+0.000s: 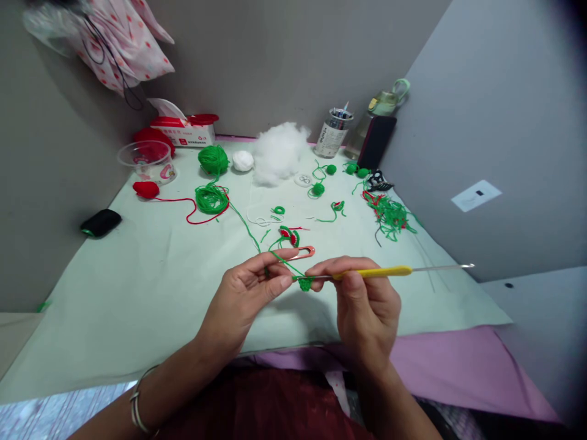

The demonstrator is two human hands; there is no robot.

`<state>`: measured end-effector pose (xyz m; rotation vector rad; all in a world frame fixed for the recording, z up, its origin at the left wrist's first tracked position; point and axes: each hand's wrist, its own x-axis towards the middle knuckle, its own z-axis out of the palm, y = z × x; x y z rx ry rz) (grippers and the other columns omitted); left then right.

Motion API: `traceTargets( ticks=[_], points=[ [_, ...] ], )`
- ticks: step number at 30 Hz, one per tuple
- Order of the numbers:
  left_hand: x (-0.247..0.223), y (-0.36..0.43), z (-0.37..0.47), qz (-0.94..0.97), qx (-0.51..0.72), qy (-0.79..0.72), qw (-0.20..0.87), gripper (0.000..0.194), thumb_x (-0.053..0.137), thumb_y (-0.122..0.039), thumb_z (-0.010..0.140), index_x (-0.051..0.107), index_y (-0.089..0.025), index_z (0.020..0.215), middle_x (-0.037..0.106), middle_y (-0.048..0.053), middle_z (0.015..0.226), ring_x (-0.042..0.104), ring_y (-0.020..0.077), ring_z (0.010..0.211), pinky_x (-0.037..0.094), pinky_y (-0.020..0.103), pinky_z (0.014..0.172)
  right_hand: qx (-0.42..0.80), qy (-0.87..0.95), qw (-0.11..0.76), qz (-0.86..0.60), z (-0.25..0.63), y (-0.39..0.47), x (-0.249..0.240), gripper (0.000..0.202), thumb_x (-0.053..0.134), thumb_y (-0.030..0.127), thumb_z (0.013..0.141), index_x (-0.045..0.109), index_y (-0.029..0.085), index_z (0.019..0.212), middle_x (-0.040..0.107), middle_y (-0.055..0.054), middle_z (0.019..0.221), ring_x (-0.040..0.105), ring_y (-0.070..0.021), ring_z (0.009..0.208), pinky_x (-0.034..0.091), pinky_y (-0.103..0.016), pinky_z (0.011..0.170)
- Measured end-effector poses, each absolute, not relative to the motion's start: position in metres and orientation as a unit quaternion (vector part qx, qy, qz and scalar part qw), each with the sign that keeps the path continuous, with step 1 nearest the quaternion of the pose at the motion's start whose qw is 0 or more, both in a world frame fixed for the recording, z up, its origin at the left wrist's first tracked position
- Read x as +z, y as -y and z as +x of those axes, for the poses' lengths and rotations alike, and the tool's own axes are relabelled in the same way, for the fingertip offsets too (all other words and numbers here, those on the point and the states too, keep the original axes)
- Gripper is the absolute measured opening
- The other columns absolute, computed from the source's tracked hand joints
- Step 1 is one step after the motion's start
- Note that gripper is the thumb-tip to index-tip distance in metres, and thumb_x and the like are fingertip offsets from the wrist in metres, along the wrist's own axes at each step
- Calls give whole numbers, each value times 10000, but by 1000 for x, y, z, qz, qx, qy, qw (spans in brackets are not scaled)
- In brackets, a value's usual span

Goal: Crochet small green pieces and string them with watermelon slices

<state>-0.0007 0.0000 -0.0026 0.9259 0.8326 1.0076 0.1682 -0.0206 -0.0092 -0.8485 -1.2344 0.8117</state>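
My right hand (367, 299) grips a crochet hook (380, 272) by its yellow handle, with one metal tip pointing right. The hook's other end reaches a small green crochet piece (305, 284) between my hands. My left hand (250, 290) is closed in a pinch at the left side of that piece. Green yarn (288, 264) runs over the left fingers to the work, trailing back to a green yarn coil (211, 199). Just beyond the left fingertips is an orange looped handle (308, 251); its tool is partly hidden. Red-and-green crocheted pieces (290, 236) lie behind it.
At the back stand a green yarn ball (213, 159), white stuffing (280, 153), a pen can (334, 133) and a bottle (383, 107) behind a phone (376, 143). Tangled yarn scraps (392, 217) lie right. A clear tub (158, 168) and black case (101, 223) are left.
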Motion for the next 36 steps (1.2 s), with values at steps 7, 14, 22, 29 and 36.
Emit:
traceTargets(
  ticks=[7, 14, 22, 29, 36],
  points=[
    [-5, -1, -1, 422, 457, -375, 687, 258, 788, -304, 851, 795, -316, 1108, 668, -13, 834, 594, 126, 833, 450, 231, 803, 337, 567, 650, -377, 168, 22, -10, 222, 493, 208, 1041, 714, 225, 1032, 737, -35, 934, 670, -158, 771, 546, -337, 702],
    [-5, -1, 3, 412, 469, -375, 686, 233, 786, -281, 853, 801, -305, 1084, 705, -15, 852, 625, 121, 859, 467, 220, 844, 250, 645, 621, -370, 169, 25, -9, 250, 481, 128, 1024, 693, 223, 1117, 743, -48, 978, 694, -175, 841, 574, -362, 735],
    [-4, -3, 5, 362, 473, -368, 714, 355, 834, -244, 793, 782, -262, 1143, 717, -9, 812, 624, 114, 791, 475, 227, 809, 16, 787, 496, -368, 174, 32, -10, 260, 554, 116, 980, 665, 193, 1202, 762, -112, 1110, 740, -202, 975, 649, -332, 761],
    [-3, 0, 9, 300, 479, -345, 749, 462, 837, -234, 782, 736, -247, 1232, 694, -8, 802, 600, 109, 752, 475, 230, 777, -111, 795, 444, -398, 168, 31, -18, 448, 674, 43, 886, 674, 258, 1279, 747, -78, 1141, 722, -225, 1028, 649, -360, 818],
    [0, 0, 8, 285, 457, -318, 780, 439, 813, -216, 803, 731, -246, 1233, 662, -5, 829, 595, 132, 849, 443, 264, 901, 103, 716, 574, -383, 168, 25, -19, 386, 611, 59, 939, 712, 280, 1238, 693, -64, 1121, 681, -187, 996, 607, -345, 790]
  ],
)
